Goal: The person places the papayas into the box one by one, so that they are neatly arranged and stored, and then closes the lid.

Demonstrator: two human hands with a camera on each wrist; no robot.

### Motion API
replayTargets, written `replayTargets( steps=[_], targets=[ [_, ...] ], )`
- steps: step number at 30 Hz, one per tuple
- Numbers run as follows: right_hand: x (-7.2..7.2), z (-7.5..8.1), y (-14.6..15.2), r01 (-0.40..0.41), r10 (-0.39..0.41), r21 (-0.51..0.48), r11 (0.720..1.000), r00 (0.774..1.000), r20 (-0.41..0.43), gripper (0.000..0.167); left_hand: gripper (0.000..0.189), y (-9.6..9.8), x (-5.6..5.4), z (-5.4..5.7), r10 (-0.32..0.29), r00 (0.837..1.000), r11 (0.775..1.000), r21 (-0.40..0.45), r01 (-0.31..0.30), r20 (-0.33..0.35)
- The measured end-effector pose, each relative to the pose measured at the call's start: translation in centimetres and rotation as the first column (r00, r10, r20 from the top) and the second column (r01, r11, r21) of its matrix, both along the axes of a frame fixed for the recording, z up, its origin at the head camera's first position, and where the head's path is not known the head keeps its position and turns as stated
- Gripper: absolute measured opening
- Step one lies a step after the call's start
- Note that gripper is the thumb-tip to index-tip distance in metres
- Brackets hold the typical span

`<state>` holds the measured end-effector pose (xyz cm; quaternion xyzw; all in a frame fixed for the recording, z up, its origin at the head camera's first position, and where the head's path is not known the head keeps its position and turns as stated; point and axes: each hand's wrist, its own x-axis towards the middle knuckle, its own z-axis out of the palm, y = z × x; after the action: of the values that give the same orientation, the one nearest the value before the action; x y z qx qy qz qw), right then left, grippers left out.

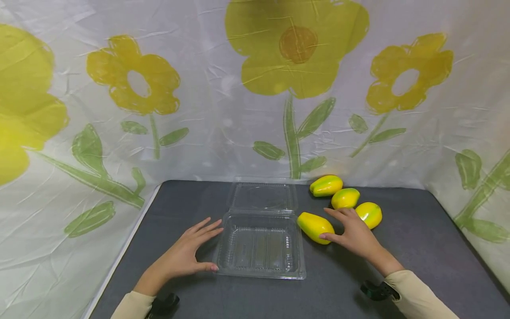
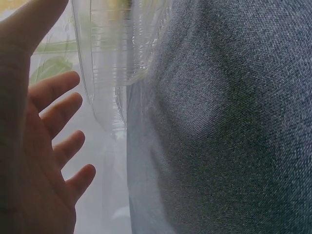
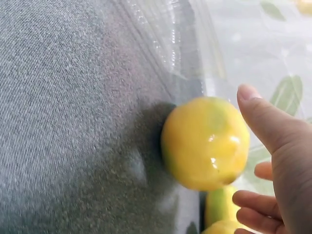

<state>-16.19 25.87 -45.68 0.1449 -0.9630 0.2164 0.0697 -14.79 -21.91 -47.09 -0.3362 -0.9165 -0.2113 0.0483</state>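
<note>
A clear plastic clamshell box [image 1: 260, 273] lies unfolded on the table, its lid [image 1: 263, 197] tipped back at the far side. My left hand [image 1: 186, 256] hovers by the box's left edge, fingers spread and thumb near the front left corner. In the left wrist view its palm and fingers hold nothing. Just right of the box lies a yellow-green papaya [image 1: 314, 226]. Over this papaya's right end reaches my right hand [image 1: 356, 235], thumb and fingers apart. The right wrist view shows that papaya [image 3: 204, 144] close before the thumb, the fingers not curled round it.
Three more papayas lie behind and beside the right hand: one at the back [image 1: 326, 185], one in the middle [image 1: 345, 198] and one at the right [image 1: 370, 214]. Dark grey cloth covers the table [image 1: 422, 248]. A white curtain [image 1: 207, 88] with printed flowers hangs behind.
</note>
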Motion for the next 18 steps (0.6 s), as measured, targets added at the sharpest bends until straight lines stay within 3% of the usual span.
replayTargets(
  steps=[18],
  targets=[
    [-0.4, -0.7, -1.2, 0.035, -0.033, 0.058, 0.998, 0.999, -0.024, 0.080, 0.104, 0.1, 0.0, -0.4, 0.020, 0.998, 0.999, 0.028, -0.022, 0.054]
  ],
)
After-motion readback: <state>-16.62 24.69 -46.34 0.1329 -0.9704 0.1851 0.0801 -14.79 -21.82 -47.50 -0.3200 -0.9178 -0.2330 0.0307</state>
